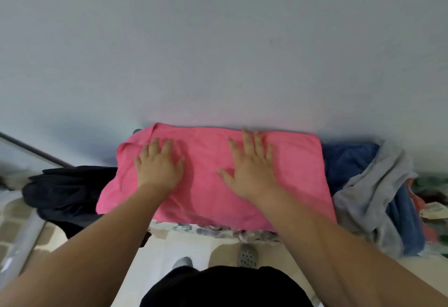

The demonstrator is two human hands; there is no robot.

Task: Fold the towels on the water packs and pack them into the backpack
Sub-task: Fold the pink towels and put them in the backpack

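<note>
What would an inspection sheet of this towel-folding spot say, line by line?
Surface: water packs, plastic-wrapped, under the towels, against the wall.
Job's things: pink towel spread flat on top; blue towel and grey towel heaped at right; dark bag at left, perhaps the backpack.
Clutter: blurred small items far right, cannot tell what.
Grips: left hand and right hand both flat on the pink towel, fingers straight.
Cables: nothing seen.
Surroundings: plain grey wall; tiled floor below.
</note>
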